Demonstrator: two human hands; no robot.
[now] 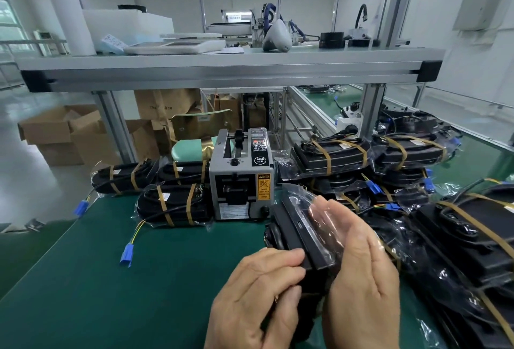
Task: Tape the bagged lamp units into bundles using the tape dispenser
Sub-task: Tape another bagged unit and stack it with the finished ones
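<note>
I hold a black lamp unit (294, 233) in a clear plastic bag just above the green mat (116, 287). My left hand (258, 296) grips its near left edge, fingers curled over the black body. My right hand (361, 270) lies flat against the unit's right side, its straight fingers pressing the loose bag film (314, 209). The grey tape dispenser (241, 179) stands directly behind the unit, its slot facing me. Taped bundles with brown bands lie left of the dispenser (175, 205) and right of it (331, 158).
More taped and bagged units (472, 240) are piled along the right side of the mat. Blue connectors on yellow-green wires (127, 254) trail from the left bundles. An aluminium shelf (222, 70) spans overhead. Cardboard boxes (69, 134) stand on the floor behind.
</note>
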